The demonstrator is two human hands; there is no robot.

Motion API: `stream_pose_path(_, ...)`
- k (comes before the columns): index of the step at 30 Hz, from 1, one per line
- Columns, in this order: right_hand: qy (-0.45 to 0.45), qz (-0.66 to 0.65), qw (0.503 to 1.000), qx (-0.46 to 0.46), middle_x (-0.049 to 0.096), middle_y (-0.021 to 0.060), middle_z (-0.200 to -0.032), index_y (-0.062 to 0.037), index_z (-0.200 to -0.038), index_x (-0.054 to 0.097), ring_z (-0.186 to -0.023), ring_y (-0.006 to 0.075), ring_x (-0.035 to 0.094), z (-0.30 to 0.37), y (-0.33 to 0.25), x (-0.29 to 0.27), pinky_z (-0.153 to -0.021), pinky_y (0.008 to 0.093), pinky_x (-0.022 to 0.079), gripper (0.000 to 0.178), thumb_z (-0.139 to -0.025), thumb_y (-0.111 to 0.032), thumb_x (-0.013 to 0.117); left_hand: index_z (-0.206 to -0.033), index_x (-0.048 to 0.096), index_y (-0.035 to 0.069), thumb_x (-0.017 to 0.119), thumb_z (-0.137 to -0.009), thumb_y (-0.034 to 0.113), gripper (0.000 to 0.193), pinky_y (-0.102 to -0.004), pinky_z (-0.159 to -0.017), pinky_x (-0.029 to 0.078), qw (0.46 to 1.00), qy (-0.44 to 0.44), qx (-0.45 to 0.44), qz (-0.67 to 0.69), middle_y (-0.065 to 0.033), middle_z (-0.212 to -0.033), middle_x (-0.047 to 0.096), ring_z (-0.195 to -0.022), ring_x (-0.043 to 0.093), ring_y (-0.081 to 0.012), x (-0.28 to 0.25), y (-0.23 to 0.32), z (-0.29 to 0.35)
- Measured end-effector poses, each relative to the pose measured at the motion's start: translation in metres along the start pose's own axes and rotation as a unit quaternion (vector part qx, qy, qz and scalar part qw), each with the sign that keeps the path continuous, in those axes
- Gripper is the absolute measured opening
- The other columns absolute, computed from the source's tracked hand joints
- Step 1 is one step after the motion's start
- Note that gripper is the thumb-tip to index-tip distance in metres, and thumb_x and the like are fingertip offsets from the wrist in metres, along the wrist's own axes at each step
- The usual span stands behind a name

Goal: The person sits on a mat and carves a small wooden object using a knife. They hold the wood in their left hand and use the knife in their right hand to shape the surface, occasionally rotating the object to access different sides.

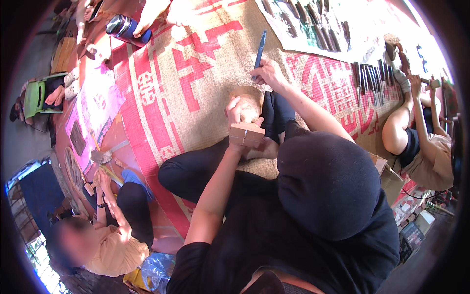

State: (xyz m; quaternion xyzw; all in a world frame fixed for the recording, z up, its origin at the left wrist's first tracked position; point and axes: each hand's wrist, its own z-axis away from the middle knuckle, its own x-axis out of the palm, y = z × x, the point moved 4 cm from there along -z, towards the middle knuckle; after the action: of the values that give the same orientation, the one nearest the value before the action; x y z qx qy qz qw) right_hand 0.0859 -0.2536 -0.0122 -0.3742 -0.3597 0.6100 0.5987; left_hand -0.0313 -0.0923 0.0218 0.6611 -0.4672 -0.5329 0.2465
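My left hand (235,111) is closed around a pale carved wooden piece (249,100) with a rounded, hollow-looking upper part. A flat-faced wooden block (247,134) at its near end lies against my wrist; I cannot tell whether the two are one piece. Just beyond the carving, my right hand (268,74) grips a slim blue tool (261,48), its long end pointing up and away. It is apart from the wood, and its exact kind is unclear. My dark-clad legs fold around the work, with one raised knee (328,186) at the right.
A red-and-straw patterned mat (196,63) lies beneath. Rows of carving tools (320,29) rest on a white cloth, with more (374,78) on the mat at right. Another person's hand touches a dark bottle (128,30). Co-workers sit at left, near a mallet (101,157), and at right.
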Motion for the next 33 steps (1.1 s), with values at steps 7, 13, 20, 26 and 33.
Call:
stream_pose_path(7,-0.073,0.154,0.984,-0.043,0.065,0.0074,-0.068,-0.0043,-0.083,0.067,-0.063,0.0125,0.062,0.009,0.001,0.027,-0.059,0.0257,0.048,0.015,-0.071,-0.014,0.066,-0.117,0.040,0.004,0.080,-0.060,0.016,0.071,-0.0431,-0.095,0.038,1.000,0.004,0.002,0.009,-0.0171,-0.126,0.039,-0.117,0.039,-0.0380,0.000,-0.004,0.000)
stream_pose_path(13,-0.011,0.040,0.999,0.014,0.063,0.0054,-0.066,-0.0015,-0.087,0.065,-0.059,0.0109,0.060,-0.002,-0.008,0.005,-0.056,0.0252,0.049,0.017,-0.072,-0.011,0.067,-0.115,0.038,0.004,0.077,-0.063,0.013,0.066,-0.0416,-0.099,0.035,1.000,-0.018,-0.015,-0.010,-0.0169,-0.127,0.036,-0.121,0.037,-0.0328,-0.001,-0.001,0.002)
stream_pose_path(20,-0.075,0.103,0.991,-0.039,0.064,0.0038,-0.067,-0.0032,-0.084,0.067,-0.060,0.0100,0.059,0.013,-0.014,0.033,-0.056,0.0245,0.047,0.014,-0.071,-0.010,0.066,-0.116,0.040,0.005,0.079,-0.060,0.013,0.068,-0.0418,-0.096,0.037,1.000,0.003,-0.010,0.029,-0.0172,-0.127,0.037,-0.117,0.040,-0.0361,-0.001,-0.008,0.003)
stream_pose_path(26,-0.035,0.046,0.998,-0.022,0.064,0.0049,-0.068,-0.0019,-0.083,0.065,-0.060,0.0109,0.060,-0.013,0.003,0.008,-0.060,0.0250,0.049,0.016,-0.072,-0.013,0.067,-0.114,0.038,0.005,0.077,-0.063,0.012,0.064,-0.0407,-0.096,0.038,1.000,-0.011,0.009,-0.022,-0.0160,-0.126,0.037,-0.116,0.042,-0.0340,-0.002,0.003,-0.001)
stream_pose_path(33,-0.028,0.068,0.997,-0.032,0.064,0.0048,-0.069,-0.0016,-0.082,0.064,-0.063,0.0116,0.061,-0.001,0.004,0.015,-0.063,0.0261,0.050,0.016,-0.072,-0.013,0.068,-0.114,0.038,0.003,0.076,-0.064,0.014,0.064,-0.0402,-0.095,0.039,1.000,0.005,0.011,-0.006,-0.0174,-0.125,0.038,-0.117,0.042,-0.0332,0.001,-0.002,0.001)
